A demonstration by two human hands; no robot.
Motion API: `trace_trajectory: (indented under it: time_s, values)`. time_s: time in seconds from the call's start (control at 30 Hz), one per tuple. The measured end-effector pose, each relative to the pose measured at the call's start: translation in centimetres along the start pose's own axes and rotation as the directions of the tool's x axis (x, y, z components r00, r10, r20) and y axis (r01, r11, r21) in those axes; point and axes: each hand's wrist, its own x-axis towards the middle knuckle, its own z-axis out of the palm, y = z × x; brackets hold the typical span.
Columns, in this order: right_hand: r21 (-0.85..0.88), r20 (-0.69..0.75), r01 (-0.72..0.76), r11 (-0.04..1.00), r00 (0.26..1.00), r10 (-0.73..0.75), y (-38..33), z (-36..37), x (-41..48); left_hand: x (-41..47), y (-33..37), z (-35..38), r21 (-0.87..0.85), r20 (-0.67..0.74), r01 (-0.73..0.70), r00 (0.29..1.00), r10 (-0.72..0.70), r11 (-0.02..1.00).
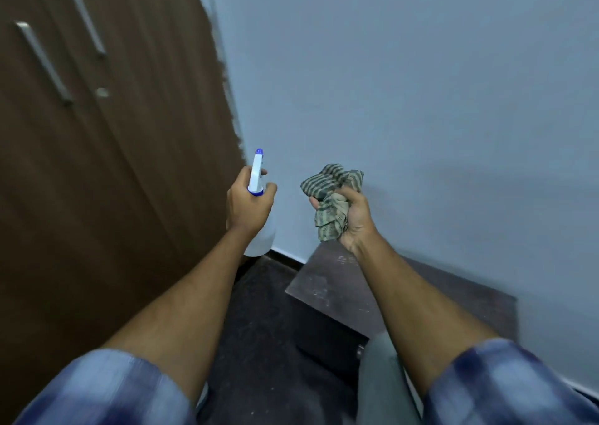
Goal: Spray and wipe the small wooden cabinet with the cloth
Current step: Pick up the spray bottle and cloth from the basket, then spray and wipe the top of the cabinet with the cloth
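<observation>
The small wooden cabinet (327, 290) stands low against the wall, below my arms; its dark top shows pale dusty specks. My left hand (248, 202) grips the neck of a white spray bottle (257, 173) with a blue nozzle tip and collar, held upright above the floor to the left of the cabinet. My right hand (353, 217) holds a crumpled striped cloth (332, 197), raised above the cabinet's far left corner. My right forearm hides part of the cabinet top.
A tall dark brown wardrobe (97, 165) with metal bar handles (45, 61) fills the left side. A pale blue wall (421, 100) runs behind the cabinet. Dark floor (259, 327) lies between wardrobe and cabinet. A grey trouser leg (382, 382) is in front of the cabinet.
</observation>
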Motion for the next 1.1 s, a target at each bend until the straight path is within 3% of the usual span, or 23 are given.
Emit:
trace_trajectory:
  time_s: [0.23, 0.53, 0.93, 1.1]
  values:
    - [0.097, -0.245, 0.180, 0.979, 0.958, -0.152, -8.2, -7.8, -4.7, -2.4, 4.6, 8.8, -0.126, 0.245, -0.018, 0.968, 0.049, 0.992]
    - [0.124, -0.289, 0.331, 0.935, 0.914, -0.285, -13.0, -15.7, -12.2, -9.4, 6.7, 12.6, -0.166, 0.429, -0.077, 0.892, 0.143, 0.983]
    - [0.172, -0.186, 0.258, 0.951, 0.956, -0.226, -9.3, -14.7, -11.8, -11.7, 5.0, 7.3, -0.140, 0.329, 0.092, 0.943, -0.042, 0.986]
    - [0.188, -0.187, 0.220, 0.957, 0.965, -0.185, -7.0, -13.9, -10.6, -10.3, 2.2, 5.8, -0.126, 0.332, 0.197, 0.932, -0.146, 0.972]
